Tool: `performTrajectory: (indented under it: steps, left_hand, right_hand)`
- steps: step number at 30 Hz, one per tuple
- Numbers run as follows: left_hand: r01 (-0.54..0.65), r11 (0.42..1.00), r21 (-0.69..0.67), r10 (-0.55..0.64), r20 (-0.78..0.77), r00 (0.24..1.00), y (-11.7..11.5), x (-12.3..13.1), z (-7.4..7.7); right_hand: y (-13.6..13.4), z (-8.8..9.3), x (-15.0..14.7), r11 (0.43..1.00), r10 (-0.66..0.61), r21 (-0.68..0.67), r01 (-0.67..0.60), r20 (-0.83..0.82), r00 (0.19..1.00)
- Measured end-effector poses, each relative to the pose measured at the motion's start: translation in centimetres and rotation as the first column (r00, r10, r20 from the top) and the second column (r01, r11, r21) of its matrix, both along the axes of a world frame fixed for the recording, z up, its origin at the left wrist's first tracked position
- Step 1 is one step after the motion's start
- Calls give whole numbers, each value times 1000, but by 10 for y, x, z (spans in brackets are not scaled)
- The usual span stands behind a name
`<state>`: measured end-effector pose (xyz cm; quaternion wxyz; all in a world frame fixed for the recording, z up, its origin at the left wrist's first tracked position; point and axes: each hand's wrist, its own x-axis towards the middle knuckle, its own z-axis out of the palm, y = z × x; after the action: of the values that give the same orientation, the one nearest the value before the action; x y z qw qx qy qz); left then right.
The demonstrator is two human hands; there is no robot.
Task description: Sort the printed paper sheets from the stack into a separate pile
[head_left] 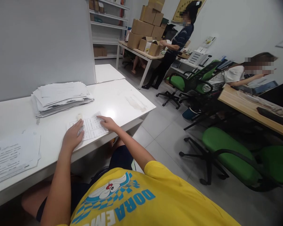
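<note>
Paper (93, 128) printed with a grid was laid at the near edge of the white desk (108, 94), left of centre in the frame; its left part was covered by the left hand (73, 135), which was opened flat; its upper right part was touched by the right hand (109, 123), with the index finger stretched out, though whether anything was pinched could not be told; a small pale object (79, 116) was placed just beside the left fingertips; a thick stack of sheets (62, 94) was piled farther back, and printed pages (14, 153) were set at the lower left; at the upper centre, cardboard boxes (142, 27) were stacked on another desk (141, 55), beside a standing person (182, 37); green chairs (226, 147) were seen at the right.
</note>
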<state>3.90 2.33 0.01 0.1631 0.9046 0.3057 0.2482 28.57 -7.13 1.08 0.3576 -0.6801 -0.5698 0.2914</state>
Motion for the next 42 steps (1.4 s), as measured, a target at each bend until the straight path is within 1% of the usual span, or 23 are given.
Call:
performTrajectory:
  steps: [7, 10, 17, 22, 25, 29, 35, 39, 42]
  left_hand:
    - [-14, 999, 41, 18, -104, 994, -4, -3, 5]
    - [-12, 998, 60, 19, -123, 992, -4, -5, 5]
    - [-9, 996, 84, 19, -119, 993, -5, -6, 2]
    - [-4, 998, 67, 11, -103, 995, -10, -4, 5]
    - [-20, 998, 63, 27, -120, 992, -14, -1, 8]
    - [-83, 994, 71, 94, -156, 983, -20, -3, 9]
    - [-173, 976, 131, 196, -194, 961, -33, -3, 0]
    - [-200, 967, 159, 229, -189, 955, -40, 0, 0]
    - [-197, 966, 167, 224, -158, 962, -44, 0, 2]
  right_hand:
    - [-5, 3, -6, 1000, 27, 7, -27, 32, 999]
    - [-6, 1, -7, 999, 28, 15, -29, 45, 999]
    - [-7, -2, -8, 999, 21, 28, -23, 57, 998]
    - [-11, -3, -7, 1000, 14, 13, -15, 76, 997]
    - [-13, -6, -5, 1000, 6, 24, -7, 55, 998]
    - [-13, -11, -6, 999, -6, 41, 5, 45, 999]
    - [-10, -18, -8, 998, -2, 59, 3, -15, 1000]
    - [-12, -15, -9, 999, -19, 40, 23, -87, 996]
    - [-12, -14, -12, 995, -47, 74, 62, -185, 982]
